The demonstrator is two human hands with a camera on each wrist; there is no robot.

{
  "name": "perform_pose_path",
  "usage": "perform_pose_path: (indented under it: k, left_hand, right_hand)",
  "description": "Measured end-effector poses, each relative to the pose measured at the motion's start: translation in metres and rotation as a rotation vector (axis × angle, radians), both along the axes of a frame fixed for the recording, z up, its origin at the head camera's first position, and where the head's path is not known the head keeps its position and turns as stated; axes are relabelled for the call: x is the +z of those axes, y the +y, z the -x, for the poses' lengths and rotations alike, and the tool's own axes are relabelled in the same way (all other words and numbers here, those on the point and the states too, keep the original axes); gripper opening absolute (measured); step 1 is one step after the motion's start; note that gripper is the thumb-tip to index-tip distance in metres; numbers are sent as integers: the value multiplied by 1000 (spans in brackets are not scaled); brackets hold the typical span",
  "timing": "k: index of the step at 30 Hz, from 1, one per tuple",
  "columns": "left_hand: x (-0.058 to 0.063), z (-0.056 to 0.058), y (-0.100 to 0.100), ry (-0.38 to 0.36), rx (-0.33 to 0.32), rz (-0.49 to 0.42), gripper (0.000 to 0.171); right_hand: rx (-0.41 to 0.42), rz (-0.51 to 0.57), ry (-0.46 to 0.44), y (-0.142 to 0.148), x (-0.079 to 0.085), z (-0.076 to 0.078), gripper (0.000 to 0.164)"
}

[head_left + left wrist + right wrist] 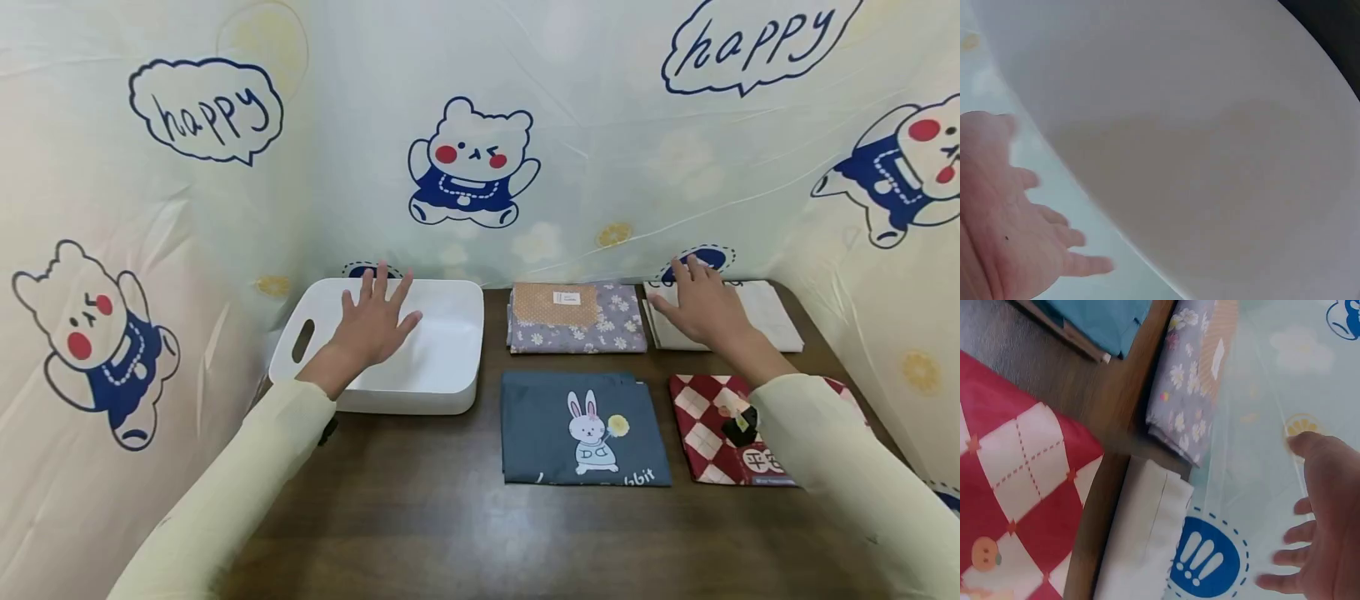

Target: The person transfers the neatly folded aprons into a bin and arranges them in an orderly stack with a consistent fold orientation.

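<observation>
All fingers [381, 283] stand apart, left hand [371, 327] above tray [408, 402], right hand [708, 310] above white cloth's [772, 321] edge.

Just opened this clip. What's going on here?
A person's left hand hovers, fingers spread, over a white bin; the right hand is above a folded white cloth. Neither holds anything. A floral cloth, a rabbit-print cloth and a red checked cloth also lie folded on the brown table.

The tray [420, 403] lies on the table [420, 483], left of four cloths [540, 429] in two rows.
</observation>
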State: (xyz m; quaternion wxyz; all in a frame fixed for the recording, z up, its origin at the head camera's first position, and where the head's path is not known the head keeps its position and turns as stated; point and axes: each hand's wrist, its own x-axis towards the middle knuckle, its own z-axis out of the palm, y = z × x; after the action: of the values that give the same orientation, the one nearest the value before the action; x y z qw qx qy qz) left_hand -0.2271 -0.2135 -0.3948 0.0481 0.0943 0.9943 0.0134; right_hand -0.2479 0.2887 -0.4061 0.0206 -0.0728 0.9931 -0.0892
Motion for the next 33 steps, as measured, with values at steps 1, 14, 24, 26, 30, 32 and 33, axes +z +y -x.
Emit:
perform_pose_path:
  k: [1,14,24,26,30,32,33]
  left_hand:
    - [2,-1,2,-8,0,-3,72]
    - [37,-23,39,-37,61,-599,42]
    - [61,-68,70,-355,135,-1126,34]
    - [58,-80,79,-462,178,-1193,33]
    - [45,-104,93,-664,326,-1266,31]
    - [36,-115,97,-730,365,-1273,32]
    - [32,-119,99,-757,372,-1272,33]
  right_hand:
    - [-7,25,-12,0,0,-1,86]
    - [-72,496,-239,0,17,-22,68]
    - [-156,936,-650,-4,16,-44,62]
    - [-180,977,-714,-3,10,-52,61]
    - [-195,978,-799,-5,-4,-71,62]
    - [-214,969,-824,-9,-9,-79,63]
    - [-223,961,-830,-11,-11,-83,64]
